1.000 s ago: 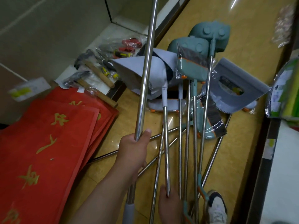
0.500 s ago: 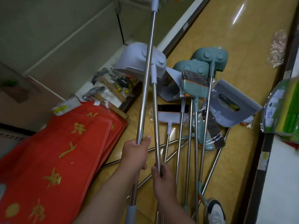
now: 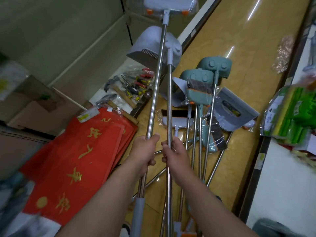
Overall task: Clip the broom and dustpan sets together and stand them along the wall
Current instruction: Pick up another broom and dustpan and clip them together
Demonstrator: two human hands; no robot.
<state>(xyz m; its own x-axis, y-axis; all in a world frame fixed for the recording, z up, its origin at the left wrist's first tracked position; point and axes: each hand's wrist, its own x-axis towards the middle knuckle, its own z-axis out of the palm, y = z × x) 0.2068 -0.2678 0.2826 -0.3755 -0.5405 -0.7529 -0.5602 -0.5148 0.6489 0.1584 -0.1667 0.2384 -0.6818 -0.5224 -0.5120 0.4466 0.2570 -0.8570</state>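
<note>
My left hand (image 3: 145, 149) grips the steel pole of a grey broom (image 3: 168, 5), whose wrapped head is raised at the top of the view. My right hand (image 3: 174, 152) grips the steel pole of a grey dustpan (image 3: 148, 43), lifted beside the broom pole. The two poles run nearly parallel, a little apart. On the yellow floor (image 3: 239, 57) lie two teal dustpans (image 3: 215, 65), a teal broom (image 3: 198, 95), another grey dustpan (image 3: 234, 113) and a grey broom (image 3: 176, 119), their poles crossing below my hands.
A stack of red doormats (image 3: 77, 159) lies at the left. Hammers (image 3: 112, 84) and screwdrivers (image 3: 138, 84) sit on the low shelf base by the pale wall panel (image 3: 59, 31). A shelf with green packets (image 3: 294, 113) bounds the right. My shoe (image 3: 126, 228) shows at the bottom.
Both poles have been raised; the grey dustpan has come up off the pile in my right hand, and the grey broom head has come into view at the top. The view tilted up.
</note>
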